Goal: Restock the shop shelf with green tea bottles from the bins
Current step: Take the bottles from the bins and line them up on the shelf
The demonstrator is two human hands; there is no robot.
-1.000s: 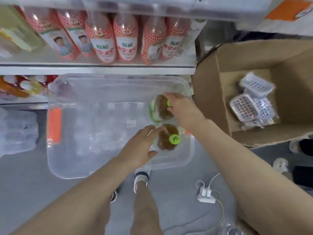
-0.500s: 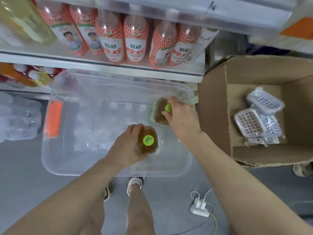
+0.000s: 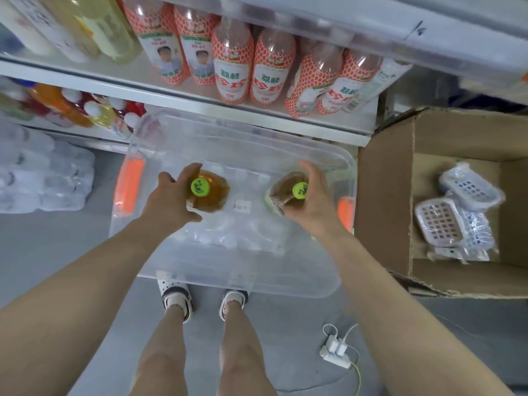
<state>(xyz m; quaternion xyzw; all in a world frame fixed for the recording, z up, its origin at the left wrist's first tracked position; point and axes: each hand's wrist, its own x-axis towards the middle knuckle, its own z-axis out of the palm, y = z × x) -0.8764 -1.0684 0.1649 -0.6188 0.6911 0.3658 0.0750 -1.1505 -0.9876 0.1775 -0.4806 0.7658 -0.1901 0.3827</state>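
Both bottles have come up and apart since a moment ago: the left hand (image 3: 168, 201) grips one green tea bottle (image 3: 210, 192), the right hand (image 3: 314, 201) grips another bottle (image 3: 281, 192), each upright above the clear bin (image 3: 200, 270), below the shelf (image 3: 183, 95)

We read this as a shop aisle. Long white shelf (image 3: 200, 100) carries a row of identical red-and-white drink bottles (image 3: 234, 70), labels facing out. One level down are mixed orange and yellow drinks (image 3: 68, 107), packed tight. Shrink-wrapped water packs (image 3: 43, 178) sit on the grey floor (image 3: 57, 241) beside it. At the shelf foot we see a clear plastic bin (image 3: 228, 150) and an open cardboard box (image 3: 383, 201) of bagged plastic baskets (image 3: 440, 224). Bulk duplicates throughout, so we call it retail stock.
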